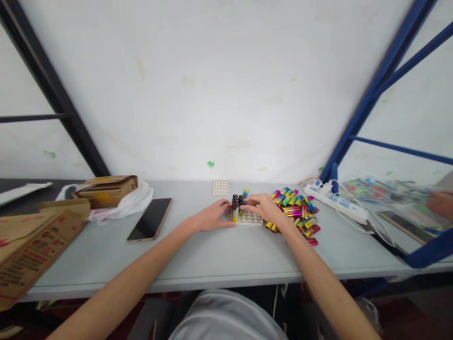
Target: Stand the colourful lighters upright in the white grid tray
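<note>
Just right of the middle of the table lies a pale tray with rows of round holes [250, 218]. Several small black-topped cylinders [235, 202] stand upright at its left end. My left hand [214, 216] rests at the tray's left side, thumb and fingers apart around that end. Over the tray, my right hand [264, 206] has its fingers pinched on a black-topped cylinder beside the standing ones. A pile of shiny multicoloured cylinders [293, 210] lies to the right, partly behind my right forearm.
A second pale tray [221, 187] lies near the wall. To the left are a phone [150, 220], a white bag [136, 200] and cardboard boxes [38, 236]. A power strip [338, 203] with cables lies right. Another person's hand [440, 204] shows at the far right.
</note>
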{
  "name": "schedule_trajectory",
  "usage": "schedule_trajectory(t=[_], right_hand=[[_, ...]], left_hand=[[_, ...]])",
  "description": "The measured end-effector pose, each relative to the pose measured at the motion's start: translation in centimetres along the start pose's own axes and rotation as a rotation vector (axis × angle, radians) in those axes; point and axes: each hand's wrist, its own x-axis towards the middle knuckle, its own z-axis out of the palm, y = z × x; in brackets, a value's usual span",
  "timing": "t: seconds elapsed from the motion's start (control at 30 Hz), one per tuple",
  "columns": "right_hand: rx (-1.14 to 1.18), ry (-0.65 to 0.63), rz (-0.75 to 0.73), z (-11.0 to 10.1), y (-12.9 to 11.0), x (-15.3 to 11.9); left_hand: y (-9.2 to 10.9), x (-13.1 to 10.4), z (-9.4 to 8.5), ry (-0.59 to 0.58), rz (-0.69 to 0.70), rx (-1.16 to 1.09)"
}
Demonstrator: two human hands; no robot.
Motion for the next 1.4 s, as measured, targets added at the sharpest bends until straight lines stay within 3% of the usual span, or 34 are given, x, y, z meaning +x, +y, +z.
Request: schedule_trajectory(t=[0.2,0.33,0.53,0.6,0.67,0.73,0.8,0.97,1.13,1.4], right_hand=[[-0.095,-0.013,0.044,0.2,0.0,0.1],[-0.197,-0.01,0.067,-1.0,0.3,-0.1],[-0.534,0.328,0.13,-3.2,4.1,-0.2],[-0.591,0.266,0.14,-3.1,5.7,-0.2],[-0.578,0.105,0.129,-2.7,6.7,-0.1],[-0.528,-0.056,0.123,-2.3,7.2,0.0],[-0.502,-0.135,0.129,-2.2,7.2,0.1],[-0.56,-0.02,0.162,-2.6,6.5,0.3],[-0.348,0.208,0.22,-2.7,5.3,0.3],[0.39,0.462,0.284,-2.0,3.8,0.9]], left_hand=[[-0.1,0.0,0.1,0.008,0.005,-0.006],[0.0,0.0,0.1,0.012,0.003,0.011],[0.1,0.2,0.0,-0.001,-0.015,0.028],[0.1,0.2,0.0,-0.01,-0.021,0.035],[0.1,0.2,0.0,-0.008,-0.023,0.04],[0.2,0.2,0.0,-0.005,-0.023,0.046],[0.2,0.1,0.0,-0.011,-0.022,0.05],[0.1,0.1,0.0,0.002,-0.015,0.041],[0.0,0.1,0.1,-0.002,-0.008,0.04],[0.3,0.1,-0.1,-0.006,-0.022,0.022]])
